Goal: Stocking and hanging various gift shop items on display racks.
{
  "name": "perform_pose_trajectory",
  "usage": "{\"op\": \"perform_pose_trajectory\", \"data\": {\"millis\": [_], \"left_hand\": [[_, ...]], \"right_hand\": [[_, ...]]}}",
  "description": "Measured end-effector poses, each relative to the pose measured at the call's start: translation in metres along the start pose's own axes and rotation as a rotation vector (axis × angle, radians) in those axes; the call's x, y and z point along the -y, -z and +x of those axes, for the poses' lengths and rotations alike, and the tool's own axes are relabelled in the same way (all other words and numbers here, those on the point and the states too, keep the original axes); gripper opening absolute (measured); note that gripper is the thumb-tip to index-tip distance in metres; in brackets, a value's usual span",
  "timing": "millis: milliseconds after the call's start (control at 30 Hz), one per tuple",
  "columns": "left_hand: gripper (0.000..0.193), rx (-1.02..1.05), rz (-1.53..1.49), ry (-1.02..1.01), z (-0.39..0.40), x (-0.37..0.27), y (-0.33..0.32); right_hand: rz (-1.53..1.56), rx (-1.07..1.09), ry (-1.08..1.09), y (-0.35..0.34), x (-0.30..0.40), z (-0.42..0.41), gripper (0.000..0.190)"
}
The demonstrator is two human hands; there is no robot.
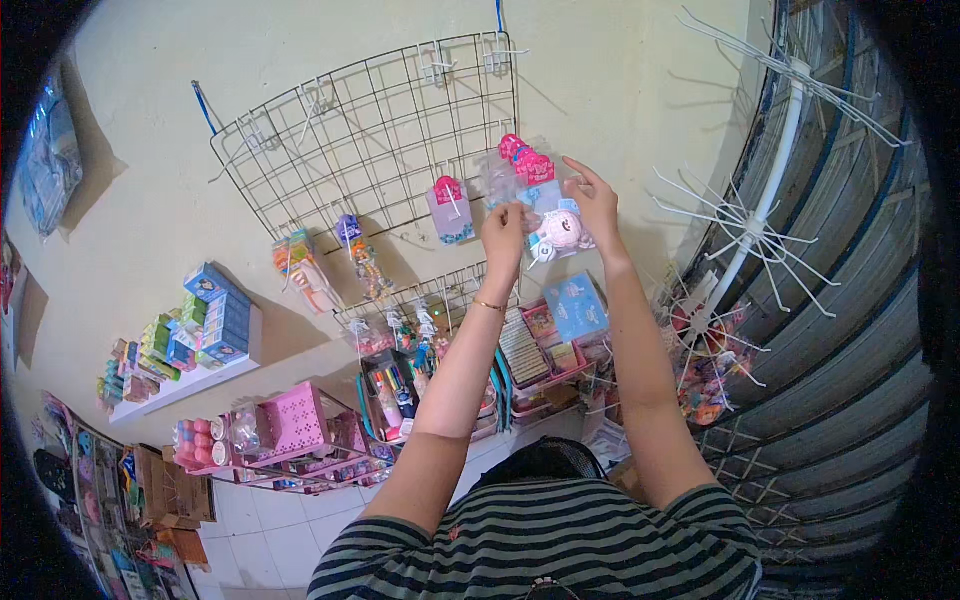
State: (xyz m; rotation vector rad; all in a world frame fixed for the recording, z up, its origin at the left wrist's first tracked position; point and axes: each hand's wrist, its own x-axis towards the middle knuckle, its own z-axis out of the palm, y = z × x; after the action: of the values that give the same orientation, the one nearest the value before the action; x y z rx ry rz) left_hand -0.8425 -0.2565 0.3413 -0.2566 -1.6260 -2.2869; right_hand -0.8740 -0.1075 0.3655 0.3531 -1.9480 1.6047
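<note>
In front of me is a clear plastic packet (561, 231) with a pale pink plush character and a blue-and-white card inside. My left hand (504, 238) pinches at its left edge, thumb and fingers together. At the packet's upper right edge, my right hand (598, 204) has curled fingers on the plastic, its index finger stretched up and left. Just above hang several clear packets with bright pink header tops (529, 161), near the right edge of a black wire grid panel (360, 135). A similar pink-topped packet (450, 210) hangs to the left.
Lower on the panel hang bead strands (367, 262) and orange packets (304, 270). Below are a pen basket (390, 397), a pink organiser (292, 420) and a blue card (576, 306). A white spinner rack (757, 225) with projecting wire hooks stands right, before a metal shutter (832, 330). A wall shelf (180, 386) holds boxes.
</note>
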Motion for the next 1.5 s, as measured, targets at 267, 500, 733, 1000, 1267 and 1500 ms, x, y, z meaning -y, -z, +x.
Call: {"op": "perform_pose_trajectory", "data": {"millis": [267, 500, 733, 1000, 1267, 1500], "left_hand": [[0.038, -0.039, 0.088, -0.014, 0.006, -0.013, 0.005], [0.041, -0.028, 0.043, 0.066, 0.011, -0.013, 0.004], [0.042, -0.019, 0.101, 0.039, 0.016, -0.014, 0.004], [0.039, -0.042, 0.047, 0.011, 0.019, -0.005, 0.007], [0.041, -0.086, 0.485, -0.178, 0.014, 0.004, 0.017], [0.026, -0.059, 0.211, -0.078, -0.007, 0.006, 0.028]], "right_hand": [[-0.07, 0.026, -0.033, 0.002, 0.032, -0.004, 0.036], [-0.103, 0.009, 0.004, 0.002, 0.018, -0.001, 0.034], [-0.154, -0.007, -0.012, 0.003, 0.021, 0.001, 0.034], [-0.195, -0.003, 0.011, -0.005, 0.014, 0.002, 0.033], [-0.042, -0.047, 0.072, -0.018, -0.017, -0.002, 0.035], [-0.187, -0.142, 0.106, -0.016, -0.008, -0.014, 0.033]]}}
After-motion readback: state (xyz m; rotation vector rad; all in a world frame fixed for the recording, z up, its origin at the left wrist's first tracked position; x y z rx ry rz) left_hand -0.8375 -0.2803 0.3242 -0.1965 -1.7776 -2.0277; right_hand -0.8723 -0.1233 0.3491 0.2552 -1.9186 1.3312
